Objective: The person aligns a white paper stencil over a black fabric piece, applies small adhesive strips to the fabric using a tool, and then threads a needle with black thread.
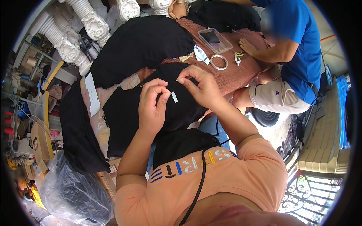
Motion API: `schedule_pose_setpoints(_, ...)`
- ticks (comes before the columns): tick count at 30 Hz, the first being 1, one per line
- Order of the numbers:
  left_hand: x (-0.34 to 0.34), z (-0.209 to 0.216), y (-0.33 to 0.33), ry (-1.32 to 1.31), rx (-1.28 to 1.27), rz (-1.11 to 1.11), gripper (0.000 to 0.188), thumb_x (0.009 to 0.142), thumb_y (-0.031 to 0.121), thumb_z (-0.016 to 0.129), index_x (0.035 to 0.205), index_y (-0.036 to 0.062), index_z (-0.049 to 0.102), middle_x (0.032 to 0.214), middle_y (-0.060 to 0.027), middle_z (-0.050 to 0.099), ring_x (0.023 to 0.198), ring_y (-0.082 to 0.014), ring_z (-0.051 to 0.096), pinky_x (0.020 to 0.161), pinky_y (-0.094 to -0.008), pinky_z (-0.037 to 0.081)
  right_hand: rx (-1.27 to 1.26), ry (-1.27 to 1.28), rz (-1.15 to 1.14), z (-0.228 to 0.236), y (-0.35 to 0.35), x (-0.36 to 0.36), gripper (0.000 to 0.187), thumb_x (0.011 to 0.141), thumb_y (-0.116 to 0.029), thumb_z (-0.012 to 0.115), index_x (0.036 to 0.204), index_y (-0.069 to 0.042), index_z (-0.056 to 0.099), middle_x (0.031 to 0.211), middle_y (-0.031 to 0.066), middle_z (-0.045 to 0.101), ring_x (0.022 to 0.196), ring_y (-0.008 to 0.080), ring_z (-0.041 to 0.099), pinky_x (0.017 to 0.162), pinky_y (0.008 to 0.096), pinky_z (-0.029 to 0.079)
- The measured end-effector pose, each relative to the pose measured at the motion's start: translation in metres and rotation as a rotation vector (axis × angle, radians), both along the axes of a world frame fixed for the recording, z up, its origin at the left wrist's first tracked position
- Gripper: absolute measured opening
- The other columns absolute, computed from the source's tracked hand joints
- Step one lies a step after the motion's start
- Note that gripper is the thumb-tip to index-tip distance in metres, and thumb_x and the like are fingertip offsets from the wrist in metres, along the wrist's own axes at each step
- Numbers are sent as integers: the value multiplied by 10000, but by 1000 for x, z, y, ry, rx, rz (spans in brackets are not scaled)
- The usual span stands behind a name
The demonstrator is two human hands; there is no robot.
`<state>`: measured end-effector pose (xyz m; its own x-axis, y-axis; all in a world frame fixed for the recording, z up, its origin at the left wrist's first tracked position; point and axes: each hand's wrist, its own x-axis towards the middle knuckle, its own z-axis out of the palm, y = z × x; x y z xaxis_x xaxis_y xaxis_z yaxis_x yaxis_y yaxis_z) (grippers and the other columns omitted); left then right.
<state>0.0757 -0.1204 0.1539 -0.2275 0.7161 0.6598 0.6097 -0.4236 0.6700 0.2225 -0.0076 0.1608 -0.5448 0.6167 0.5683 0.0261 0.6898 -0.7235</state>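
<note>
My left hand point(154, 101) is held above a black garment point(124, 109), its thumb and fingers pinched together; whatever is in the pinch is too small to make out. To the right and slightly higher, my right hand point(201, 84) also pinches, with a tiny pale point showing at its thumb and fingertip that I cannot identify. The two hands are apart. Between them and a little below, a small white tag point(174, 96) lies on the black cloth, close to my left thumb. A small yellow thing point(141, 86) shows beside my left fingers.
A larger black cloth heap point(147, 39) covers the far side. On the brown quilted cover point(233, 77) are a clear plastic box point(225, 40), a white ring point(219, 62), a white printed cloth point(201, 55) and small yellow-handled snips point(237, 58). A co-worker in blue point(301, 41) sits at right.
</note>
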Motion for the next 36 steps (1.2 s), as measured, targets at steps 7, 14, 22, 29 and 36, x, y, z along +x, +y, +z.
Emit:
schedule_pose_setpoints(7,-14,32,-29,557,-456,-554,371,797,377,697,1025,92,631,1126,-89,615,1175,-257,535,1066,-479,283,-12,14,-171,-10,17,11,81,822,-71,666,862,-16,623,823,104,626,779,264,619,691,342,470)
schedule_pose_setpoints(14,-7,159,-26,430,313,-218,977,616,622,710,1291,-55,506,1329,-168,530,1278,-300,468,1093,-505,276,24,6,-187,-8,14,23,78,829,-73,661,851,-15,615,820,103,624,753,253,612,682,341,473)
schedule_pose_setpoints(22,-7,167,-16,671,473,-246,878,691,549,674,1281,-77,496,1319,-197,523,1271,-329,466,1095,-501,289,67,49,-120,-3,17,28,56,803,-40,646,846,-30,612,826,120,621,836,316,612,746,377,474)
schedule_pose_setpoints(29,-3,172,-19,692,496,-256,792,756,484,642,1273,-96,487,1311,-222,517,1265,-353,464,1097,-497,299,107,9,-125,-2,14,37,36,800,0,617,815,-27,599,789,124,606,781,308,612,727,372,472)
schedule_pose_setpoints(36,-6,172,-19,730,531,-249,707,821,420,611,1265,-115,479,1303,-247,511,1258,-378,463,1099,-494,310,109,-9,-117,0,10,31,71,808,-78,661,853,-48,614,816,100,617,834,304,606,773,388,450)
